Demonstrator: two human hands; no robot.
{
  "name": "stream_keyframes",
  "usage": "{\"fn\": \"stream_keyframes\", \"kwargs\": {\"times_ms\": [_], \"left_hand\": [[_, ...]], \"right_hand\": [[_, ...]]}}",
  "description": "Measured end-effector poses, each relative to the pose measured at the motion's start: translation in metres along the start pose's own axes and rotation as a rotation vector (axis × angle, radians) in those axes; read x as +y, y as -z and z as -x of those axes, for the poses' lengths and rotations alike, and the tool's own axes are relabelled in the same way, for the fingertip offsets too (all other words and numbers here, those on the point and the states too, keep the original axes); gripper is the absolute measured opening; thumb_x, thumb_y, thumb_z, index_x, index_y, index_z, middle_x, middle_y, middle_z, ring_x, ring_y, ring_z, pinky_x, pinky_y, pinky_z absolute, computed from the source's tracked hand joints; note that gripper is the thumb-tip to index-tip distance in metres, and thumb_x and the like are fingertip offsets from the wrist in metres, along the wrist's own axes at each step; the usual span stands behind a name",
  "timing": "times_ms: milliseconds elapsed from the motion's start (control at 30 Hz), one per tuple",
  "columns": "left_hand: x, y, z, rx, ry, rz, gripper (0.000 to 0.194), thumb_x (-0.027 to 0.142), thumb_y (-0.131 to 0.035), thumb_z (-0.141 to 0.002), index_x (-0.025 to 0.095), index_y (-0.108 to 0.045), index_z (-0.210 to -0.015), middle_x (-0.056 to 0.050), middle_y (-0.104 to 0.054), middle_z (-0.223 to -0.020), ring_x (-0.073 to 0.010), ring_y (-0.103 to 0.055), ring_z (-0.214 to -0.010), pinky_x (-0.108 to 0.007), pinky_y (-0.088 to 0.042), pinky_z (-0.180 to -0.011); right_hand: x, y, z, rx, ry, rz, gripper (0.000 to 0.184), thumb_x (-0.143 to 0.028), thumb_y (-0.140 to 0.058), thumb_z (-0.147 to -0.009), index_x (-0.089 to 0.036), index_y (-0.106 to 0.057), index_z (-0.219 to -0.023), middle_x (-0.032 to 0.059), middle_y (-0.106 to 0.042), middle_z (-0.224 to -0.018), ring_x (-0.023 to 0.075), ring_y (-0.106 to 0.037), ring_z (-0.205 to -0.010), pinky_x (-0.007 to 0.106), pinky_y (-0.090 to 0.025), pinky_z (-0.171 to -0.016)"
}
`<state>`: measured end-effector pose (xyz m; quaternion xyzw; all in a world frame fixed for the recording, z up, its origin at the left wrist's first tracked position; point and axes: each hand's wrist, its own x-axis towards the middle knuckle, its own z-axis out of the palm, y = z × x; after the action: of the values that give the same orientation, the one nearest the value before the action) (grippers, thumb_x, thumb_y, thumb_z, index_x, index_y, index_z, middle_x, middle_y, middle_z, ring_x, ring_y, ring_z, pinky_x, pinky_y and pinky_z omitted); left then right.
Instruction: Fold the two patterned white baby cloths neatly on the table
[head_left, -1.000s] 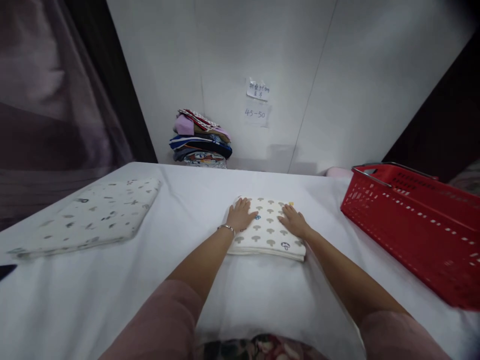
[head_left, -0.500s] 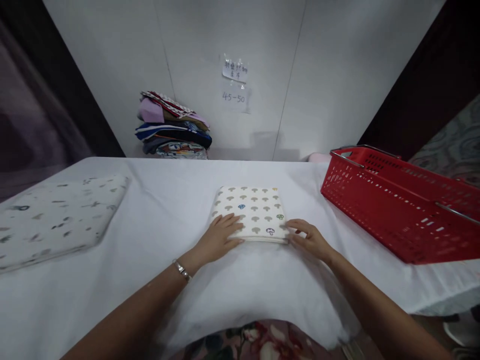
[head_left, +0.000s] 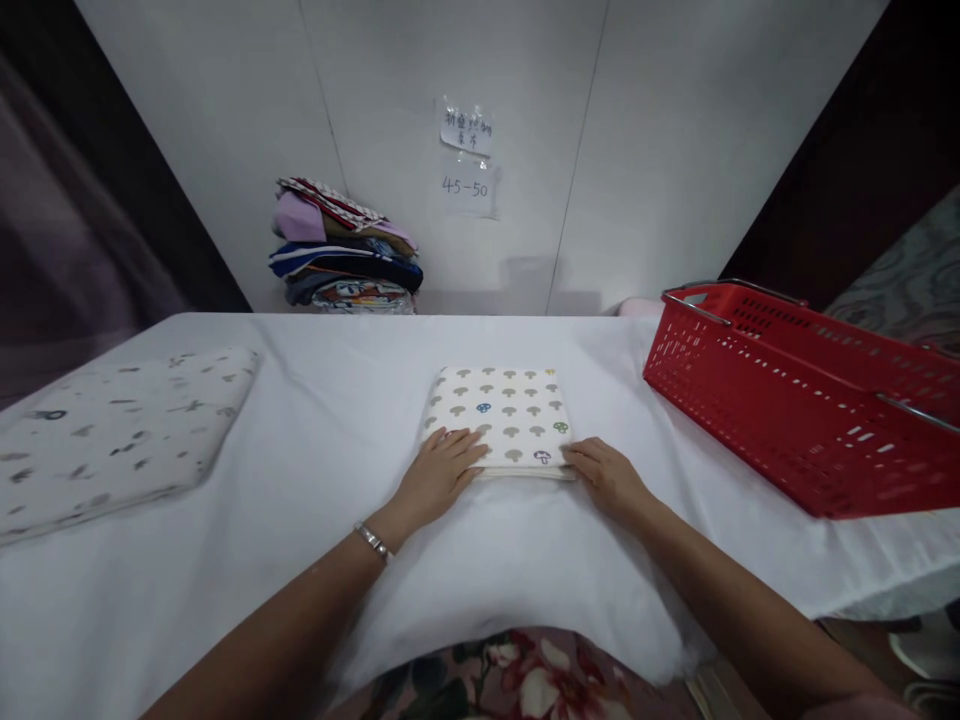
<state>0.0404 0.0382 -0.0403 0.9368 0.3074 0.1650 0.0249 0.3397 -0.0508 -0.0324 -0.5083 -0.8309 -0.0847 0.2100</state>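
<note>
A white folded cloth [head_left: 510, 400] printed with mushrooms lies in the middle of the table, its near edge toward me. Most mushrooms are grey-beige; a few are coloured. My left hand [head_left: 439, 475] rests flat on its near left corner, fingers stretched over the top. At the near right corner, the fingers of my right hand [head_left: 607, 478] are together and curled over the edge; the thumb is hidden beneath. Just under the printed top, a lower layer shows along the near edge.
A larger folded white cloth [head_left: 127, 430] with small prints lies at the left. Against the wall stands a pile of folded fabrics [head_left: 345, 245]. On the right sits a red basket [head_left: 787, 410] with metal handles. A white cloth [head_left: 337, 400] covers the table.
My right hand has moved onto the near right corner, and its thumb and fingers, apart before, have closed there. My left hand stays on the cloth. The view has shifted slightly.
</note>
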Motion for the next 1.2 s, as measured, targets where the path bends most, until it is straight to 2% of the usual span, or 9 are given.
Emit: {"fn": "stream_keyframes", "kwargs": {"times_ms": [267,533,700,867,967,1067,1200], "left_hand": [[-0.001,-0.003,0.006,0.055,-0.047,-0.028,0.046,0.045,-0.041,-0.089,0.025,-0.041,-0.130,-0.004,-0.045,-0.136,-0.0227,-0.036,-0.127,-0.045,-0.024,-0.106],[0.002,-0.003,0.011,0.061,-0.010,-0.072,0.038,0.034,-0.040,-0.092,0.023,-0.044,-0.128,-0.004,-0.048,-0.134,-0.0220,-0.037,-0.126,-0.044,-0.024,-0.107],[0.006,-0.001,0.010,0.028,0.010,-0.078,0.035,0.029,-0.041,-0.091,0.022,-0.045,-0.126,-0.004,-0.049,-0.133,-0.0220,-0.038,-0.126,-0.044,-0.025,-0.106],[0.008,0.004,0.016,0.011,0.042,-0.019,0.037,0.029,-0.042,-0.091,0.025,-0.042,-0.127,-0.002,-0.047,-0.134,-0.0192,-0.035,-0.129,-0.042,-0.022,-0.109],[0.006,0.007,0.022,0.030,0.092,0.043,0.043,0.037,-0.046,-0.088,0.026,-0.039,-0.129,-0.003,-0.045,-0.136,-0.0196,-0.030,-0.131,-0.043,-0.017,-0.110],[0.003,0.008,0.026,0.036,0.129,0.095,0.052,0.046,-0.051,-0.084,0.026,-0.039,-0.130,-0.005,-0.042,-0.139,-0.0224,-0.028,-0.132,-0.046,-0.017,-0.110],[0.003,0.007,0.026,0.053,0.149,0.112,0.043,0.035,-0.048,-0.087,0.026,-0.041,-0.129,-0.005,-0.044,-0.136,-0.0222,-0.030,-0.131,-0.047,-0.018,-0.110]], "right_hand": [[-0.010,0.000,0.013,-0.031,0.038,-0.011,0.038,-0.013,-0.042,-0.085,-0.015,-0.047,-0.123,0.0139,-0.056,-0.114,0.0257,-0.050,-0.102,0.043,-0.048,-0.080],[0.002,-0.002,0.011,0.017,0.023,0.098,0.029,-0.011,-0.041,-0.088,-0.016,-0.055,-0.112,0.0114,-0.061,-0.104,0.0238,-0.054,-0.093,0.038,-0.047,-0.073],[0.002,-0.010,0.016,0.045,0.036,0.040,0.031,-0.009,-0.039,-0.088,-0.016,-0.056,-0.115,0.0110,-0.062,-0.104,0.0216,-0.056,-0.093,0.036,-0.048,-0.075],[0.005,-0.019,0.027,0.070,0.043,0.005,0.030,-0.018,-0.042,-0.089,-0.018,-0.056,-0.116,0.0107,-0.062,-0.105,0.0222,-0.059,-0.093,0.036,-0.051,-0.075],[0.010,-0.020,0.029,0.049,0.029,0.011,0.032,-0.022,-0.044,-0.088,-0.022,-0.056,-0.117,0.0096,-0.062,-0.108,0.0239,-0.059,-0.095,0.039,-0.052,-0.076],[0.006,-0.014,0.020,0.074,0.038,0.035,0.037,-0.026,-0.046,-0.085,-0.025,-0.052,-0.122,0.0097,-0.058,-0.117,0.0274,-0.057,-0.103,0.045,-0.051,-0.082],[-0.018,-0.009,-0.012,0.101,0.086,0.040,0.054,-0.028,-0.043,-0.087,-0.020,-0.029,-0.139,0.0128,-0.040,-0.138,0.0300,-0.038,-0.125,0.051,-0.041,-0.095]]}}
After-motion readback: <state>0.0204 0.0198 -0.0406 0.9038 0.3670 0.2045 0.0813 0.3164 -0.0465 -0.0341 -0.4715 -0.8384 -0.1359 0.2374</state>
